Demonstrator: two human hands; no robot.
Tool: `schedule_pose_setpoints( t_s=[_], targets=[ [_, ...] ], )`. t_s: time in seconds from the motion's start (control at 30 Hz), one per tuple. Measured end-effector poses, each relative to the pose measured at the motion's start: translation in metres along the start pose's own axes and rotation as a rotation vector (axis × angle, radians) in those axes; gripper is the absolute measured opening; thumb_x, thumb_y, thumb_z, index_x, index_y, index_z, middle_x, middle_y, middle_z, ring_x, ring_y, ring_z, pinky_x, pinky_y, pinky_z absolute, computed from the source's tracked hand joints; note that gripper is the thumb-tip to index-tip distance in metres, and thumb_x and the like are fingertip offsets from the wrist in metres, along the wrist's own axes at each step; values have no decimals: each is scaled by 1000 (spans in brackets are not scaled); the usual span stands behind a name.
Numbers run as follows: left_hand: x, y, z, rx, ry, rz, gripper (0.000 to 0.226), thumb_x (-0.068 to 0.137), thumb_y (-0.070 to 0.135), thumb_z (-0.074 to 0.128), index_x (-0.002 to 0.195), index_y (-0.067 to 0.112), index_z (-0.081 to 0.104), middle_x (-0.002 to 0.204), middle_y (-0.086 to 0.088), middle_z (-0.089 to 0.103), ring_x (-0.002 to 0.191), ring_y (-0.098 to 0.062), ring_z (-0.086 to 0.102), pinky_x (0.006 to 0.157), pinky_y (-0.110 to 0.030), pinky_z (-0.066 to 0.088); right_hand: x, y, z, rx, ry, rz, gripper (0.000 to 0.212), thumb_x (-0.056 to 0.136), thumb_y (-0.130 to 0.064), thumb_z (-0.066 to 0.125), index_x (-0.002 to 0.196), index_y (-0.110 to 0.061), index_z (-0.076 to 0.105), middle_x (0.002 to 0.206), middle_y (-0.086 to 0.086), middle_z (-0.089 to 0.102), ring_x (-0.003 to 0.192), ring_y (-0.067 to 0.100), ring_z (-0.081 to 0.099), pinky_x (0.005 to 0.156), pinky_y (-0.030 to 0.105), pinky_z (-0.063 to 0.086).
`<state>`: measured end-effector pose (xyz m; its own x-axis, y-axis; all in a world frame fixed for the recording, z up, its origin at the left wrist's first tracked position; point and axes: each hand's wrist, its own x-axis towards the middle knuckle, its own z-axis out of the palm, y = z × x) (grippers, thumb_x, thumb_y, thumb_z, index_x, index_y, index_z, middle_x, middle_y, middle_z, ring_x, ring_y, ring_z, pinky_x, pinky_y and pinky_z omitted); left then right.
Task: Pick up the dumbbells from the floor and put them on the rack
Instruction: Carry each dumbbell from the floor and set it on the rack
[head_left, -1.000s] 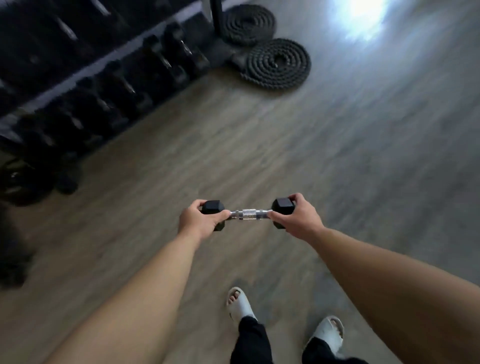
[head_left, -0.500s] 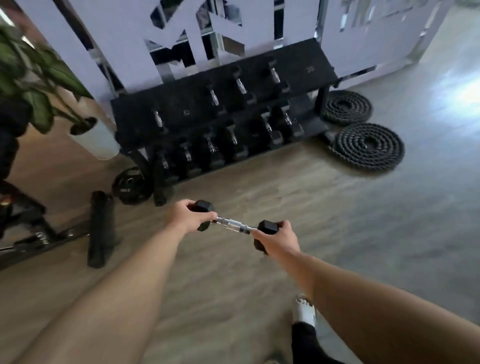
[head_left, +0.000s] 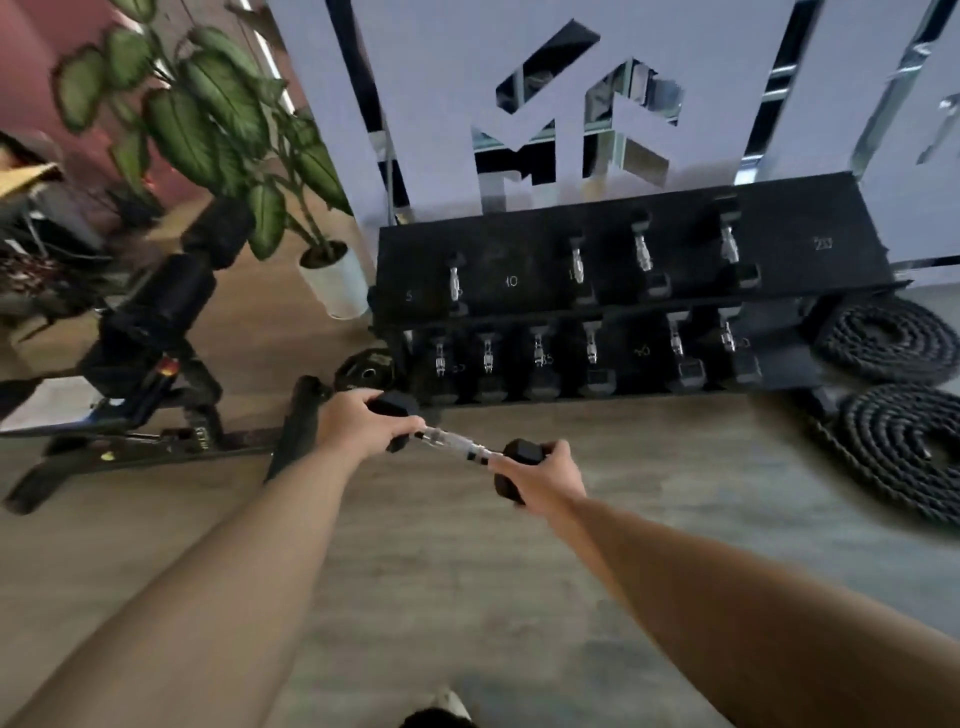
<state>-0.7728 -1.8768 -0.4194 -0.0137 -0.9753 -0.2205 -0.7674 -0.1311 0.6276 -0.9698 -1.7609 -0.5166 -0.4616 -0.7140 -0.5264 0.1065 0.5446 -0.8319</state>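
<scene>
A small dumbbell (head_left: 457, 447) with black hex heads and a chrome handle hangs in the air in front of me, tilted down to the right. My left hand (head_left: 358, 423) grips its left head and my right hand (head_left: 540, 475) grips its right head. Straight ahead stands the black two-tier rack (head_left: 810, 249), its front edge just beyond the dumbbell. Several dumbbells lie on its upper tier (head_left: 644, 254) and several more on its lower tier (head_left: 592, 348). White weight numbers mark the shelves.
Two coiled black battle ropes (head_left: 904, 447) lie on the wood floor right of the rack. A weight plate (head_left: 363, 366) leans at the rack's left foot. A black bench (head_left: 156, 332) and a potted plant (head_left: 228, 130) stand to the left. A white cut-out wall panel (head_left: 441, 78) rises behind the rack.
The view has swung up from the floor to the rack, and the rack is now closer. Both hands have kept hold of the dumbbell, which tilted from level to right end lower.
</scene>
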Motion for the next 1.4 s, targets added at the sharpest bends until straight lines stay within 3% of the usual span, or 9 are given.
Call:
schedule_pose_setpoints(
  t_s=[0.13,0.27,0.43,0.57,0.7,0.8,1.0,1.23,1.4],
  targets=[
    [93,-5,-16,24,29,12,76,51,48,97,118,17,75,112,-3,75,102,-19,69,88,-29,54,62,-34,59,25,11,45,72,55,-49,93,110,-21,57,102,0,71,84,14,74,61,34,66],
    [207,-6,-38,40,-44,56,65,57,43,96,113,17,77,105,-3,74,91,-17,63,81,-27,49,135,-69,132,11,59,84,79,45,-62,88,108,-19,67,100,1,76,76,12,75,52,25,61],
    [317,3,-64,158,-106,126,89,50,51,96,130,22,70,126,-4,72,115,-23,66,97,-32,52,180,-117,198,-9,128,156,69,63,-58,88,111,-18,58,105,-1,69,92,18,70,73,28,55],
    [413,23,-68,235,-204,175,68,48,50,94,110,30,75,105,2,74,97,-22,70,88,-33,57,236,-151,248,24,148,229,82,51,-63,86,113,-13,63,101,1,72,84,17,70,58,26,47],
    [495,43,-49,328,-256,253,97,50,56,91,137,24,64,129,-2,68,115,-26,65,100,-40,54,299,-175,272,43,165,291,79,63,-53,89,119,-11,53,110,5,67,89,21,66,53,26,43],
    [549,58,-32,359,-266,302,84,59,47,92,135,23,65,122,-4,71,107,-26,68,94,-40,56,358,-191,286,48,151,330,84,57,-56,89,119,-10,56,112,6,69,95,23,69,65,27,50],
    [643,83,-17,507,-293,403,79,70,41,90,141,26,58,129,-4,67,114,-27,64,92,-36,53,446,-225,326,89,107,439,78,57,-51,90,117,-6,66,99,5,74,70,11,67,34,16,38],
    [753,90,9,613,-383,531,79,73,38,87,144,21,55,137,-5,65,122,-28,61,98,-40,52,522,-251,387,166,193,573,81,62,-46,93,122,-13,50,107,5,66,92,23,68,73,36,60],
    [832,85,35,621,-477,621,72,74,35,87,139,21,58,131,-3,67,119,-26,63,95,-38,52,585,-262,423,213,319,586,78,66,-43,92,126,-16,50,125,8,59,99,24,62,66,26,47]
  ],
)
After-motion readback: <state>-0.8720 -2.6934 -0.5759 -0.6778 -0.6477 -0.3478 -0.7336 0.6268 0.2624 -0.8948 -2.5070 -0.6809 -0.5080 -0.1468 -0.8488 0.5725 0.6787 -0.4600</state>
